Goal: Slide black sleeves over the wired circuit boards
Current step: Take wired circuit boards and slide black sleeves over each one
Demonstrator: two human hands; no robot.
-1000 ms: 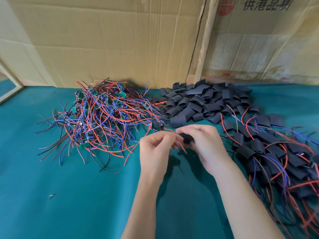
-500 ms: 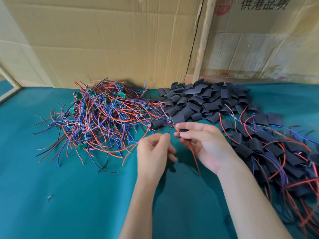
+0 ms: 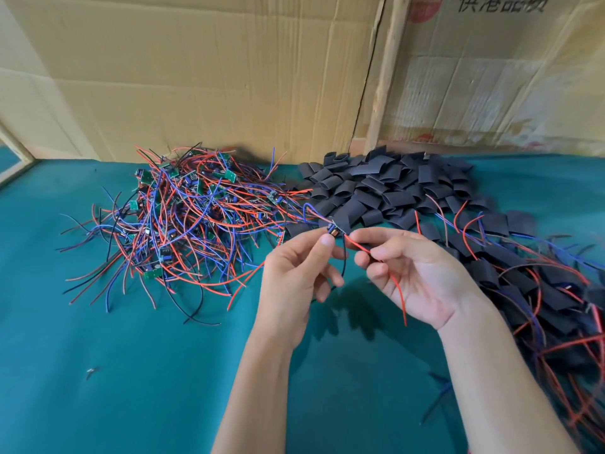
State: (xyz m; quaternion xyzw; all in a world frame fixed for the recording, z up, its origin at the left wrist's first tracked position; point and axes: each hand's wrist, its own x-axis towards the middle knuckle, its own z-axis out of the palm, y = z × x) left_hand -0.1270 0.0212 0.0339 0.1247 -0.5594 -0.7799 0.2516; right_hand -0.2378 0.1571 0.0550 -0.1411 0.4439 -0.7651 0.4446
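My left hand pinches a small wired circuit board between thumb and fingers, above the teal table. Its blue wires trail back and left; a black wire hangs below. My right hand pinches the board's red wire, which runs down across the palm. A tangled heap of bare boards with red, blue and black wires lies to the left. Loose black sleeves are piled behind my hands. Sleeved boards with wires lie at the right.
Cardboard sheets stand upright along the table's back edge, with a wooden strip between them. A small scrap lies on the teal cloth at front left. A wooden frame corner shows at the far left.
A second ago my hands were close together with a black sleeve between them. Now no sleeve is in them, the hands are apart, and a bare board shows at my left fingertips.
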